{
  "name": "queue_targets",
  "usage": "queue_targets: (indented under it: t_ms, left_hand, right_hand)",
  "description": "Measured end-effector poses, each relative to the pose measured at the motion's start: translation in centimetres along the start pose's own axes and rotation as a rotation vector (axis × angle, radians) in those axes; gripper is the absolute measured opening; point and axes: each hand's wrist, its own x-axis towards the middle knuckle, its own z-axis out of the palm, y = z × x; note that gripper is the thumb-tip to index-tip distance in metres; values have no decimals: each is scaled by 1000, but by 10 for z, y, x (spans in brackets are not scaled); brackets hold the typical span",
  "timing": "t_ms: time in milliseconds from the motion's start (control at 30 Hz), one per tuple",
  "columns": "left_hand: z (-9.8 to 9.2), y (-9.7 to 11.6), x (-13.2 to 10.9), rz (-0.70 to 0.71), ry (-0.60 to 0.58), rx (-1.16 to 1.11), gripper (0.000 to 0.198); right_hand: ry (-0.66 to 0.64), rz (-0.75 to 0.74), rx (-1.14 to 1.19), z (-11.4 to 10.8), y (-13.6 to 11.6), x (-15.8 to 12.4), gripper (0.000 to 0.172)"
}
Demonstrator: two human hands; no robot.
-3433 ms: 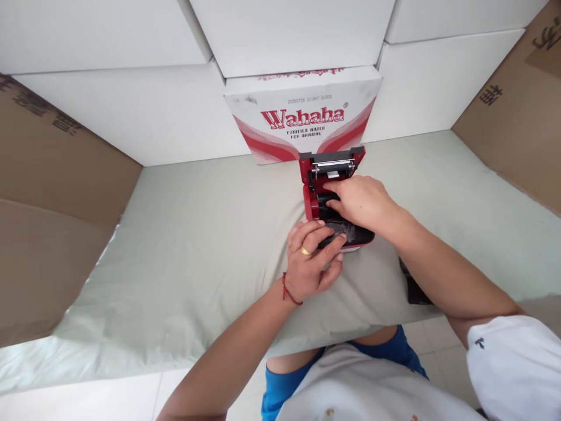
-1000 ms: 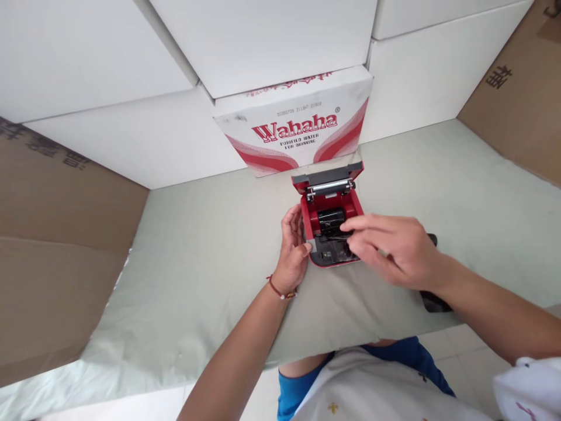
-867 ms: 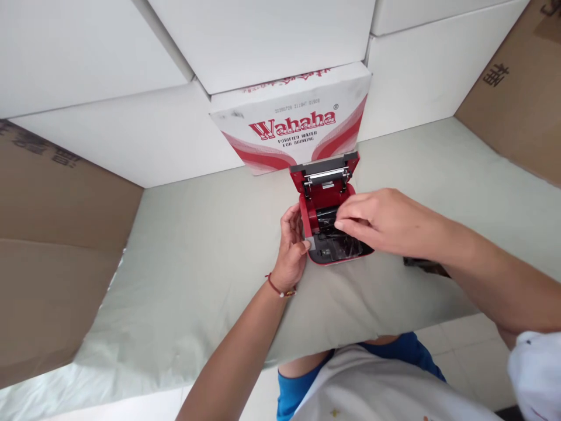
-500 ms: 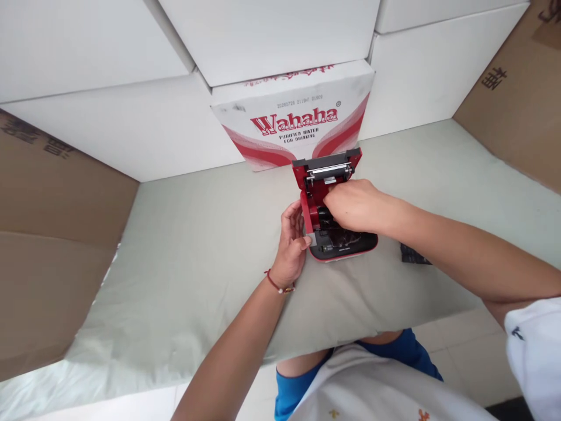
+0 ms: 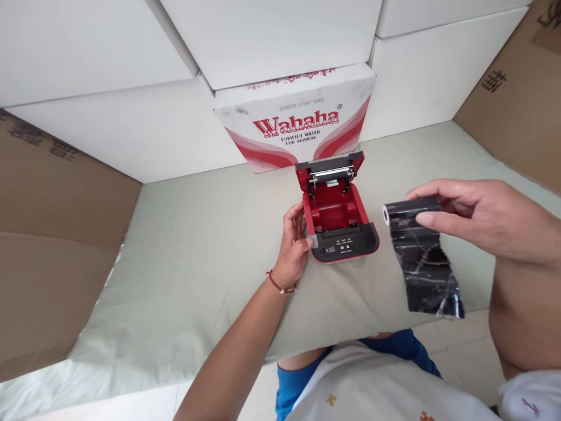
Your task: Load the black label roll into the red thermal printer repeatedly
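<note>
From my end I am seeing a white shirt (image 5: pixel 372 383) and blue shorts (image 5: pixel 288 394) filling the bottom of the frame, below the edge of a pale green cloth (image 5: pixel 205 245). Right of centre, the right hand (image 5: pixel 477 216) is pinching a black roll (image 5: pixel 423 251) by its right end, between thumb and fingers. The roll is lying level in that grasp, its white core showing at the left end. A loose strip is hanging from it, glossy and crinkled, pale creases streaking across and the right edge running wavy; I am not managing to tell whether its lower end is touching the cloth.

At centre, the left hand (image 5: pixel 294 248), wearing a red bracelet (image 5: pixel 280 286), is grasping the left side of a red machine (image 5: pixel 335 213), thumb resting on the grey front corner. The machine is sitting on the cloth, its black front panel carrying small white symbols. Its lid (image 5: pixel 329 165) is standing open, holding a dark roller and a shiny metal bar, and the compartment is showing bare red walls.

Just behind, a white "Wahaha" carton (image 5: pixel 295 120) is standing with red bands; its contents are staying hidden from me. White boxes (image 5: pixel 100 44) are lining the top, and brown cardboard (image 5: pixel 65 234) is flanking both sides.
</note>
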Motion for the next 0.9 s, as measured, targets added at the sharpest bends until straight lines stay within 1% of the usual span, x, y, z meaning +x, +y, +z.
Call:
queue_targets:
  t_ms: [67,133,167,233,267,333,400,433,467,533,600,667,733,800,833,900]
  left_hand:
    - [0,0,0,-1,5,-5,79]
    - [-1,0,1,4,10,-5,79]
    - [-1,1,1,6,11,-3,79]
    - [0,1,1,6,13,1,79]
    - [0,1,1,4,15,1,79]
    - [-1,2,0,-3,21,-7,78]
    - [-1,1,0,-5,27,-17,77]
    - [-1,1,0,-7,27,-18,76]
    - [-1,1,0,-7,28,-16,76]
    - [-2,0,0,-7,32,-11,77]
    - [-2,0,0,-5,36,-8,77]
    - [-1,1,0,-3,40,-10,78]
    - [-1,2,0,-10,39,-13,77]
    - [0,3,0,-15,35,-12,77]
    - [1,3,0,-13,35,-11,77]
    - [2,3,0,-7,35,-12,78]
  right_hand:
    - [-11,128,5,-1,27,-3,62]
    - [-46,224,21,12,49,-3,67]
    - [-74,247,33,21,57,-3,68]
    - [-102,235,49,38,68,-5,68]
    - [-78,209,49,43,72,-8,67]
    - [50,160,-7,43,81,-14,63]
    - [183,151,-161,33,93,-19,56]
    - [208,151,-255,27,99,-22,53]
    - [200,143,-339,20,106,-23,50]
    - [113,84,-430,13,117,-24,47]
    - [27,-7,-454,14,125,-23,48]
    - [-28,-75,-474,20,127,-20,51]
    - [-68,-104,-501,26,126,-16,53]
    - [-116,-106,-522,27,120,-13,53]
    - [-141,-104,-524,23,115,-13,53]
    - [-204,-86,-487,8,100,-17,54]
